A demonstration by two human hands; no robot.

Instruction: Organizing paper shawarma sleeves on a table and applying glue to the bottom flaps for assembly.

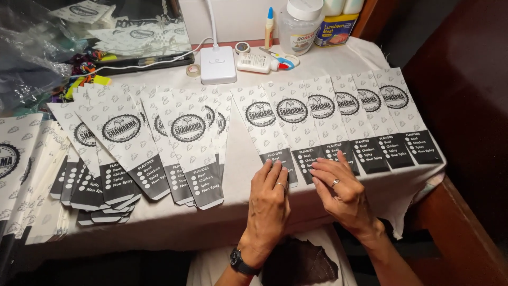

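A row of several printed white-and-black paper sleeves lies overlapped across the right half of the white-covered table. My left hand, with a ring and a black wristwatch, rests flat on the black bottom end of the leftmost sleeve of that row. My right hand, also ringed, lies flat on the bottom ends of the two sleeves beside it, fingers pointing left. Both hands press on paper and grip nothing. A second fanned pile of the same sleeves lies to the left.
At the back stand a white lamp base, a tape roll, a glue bottle lying down, a glue pen, a plastic jar and a yellow tin. More sleeves are stacked at far left. Plastic bags fill the back left.
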